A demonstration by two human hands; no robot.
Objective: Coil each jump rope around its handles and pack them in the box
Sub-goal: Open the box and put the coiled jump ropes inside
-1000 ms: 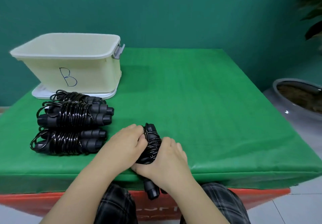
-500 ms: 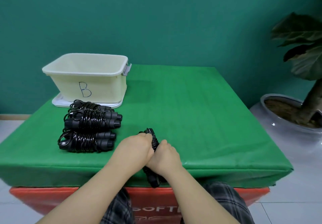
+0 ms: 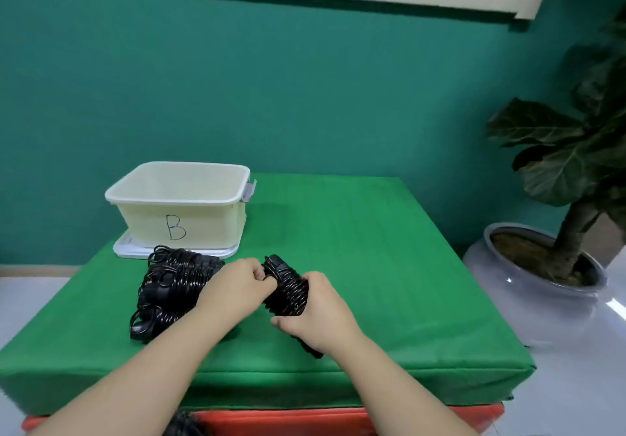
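A black jump rope (image 3: 287,289), its cord wound round its handles, is held over the green table (image 3: 372,266). My right hand (image 3: 318,313) grips the bundle's near part from the right. My left hand (image 3: 237,286) pinches the cord at the bundle's far left side. Several coiled black jump ropes (image 3: 169,286) lie stacked to the left, partly hidden by my left forearm. The cream box (image 3: 183,203), marked B, stands open at the table's back left on its white lid (image 3: 128,249).
A large potted plant (image 3: 555,259) in a grey pot stands on the floor right of the table. A teal wall runs behind the table. The right half of the green cloth is bare.
The view has tilted upward and pulled back. My hands have carried the coiled rope from the table's near edge further onto the table, closer to the stack.
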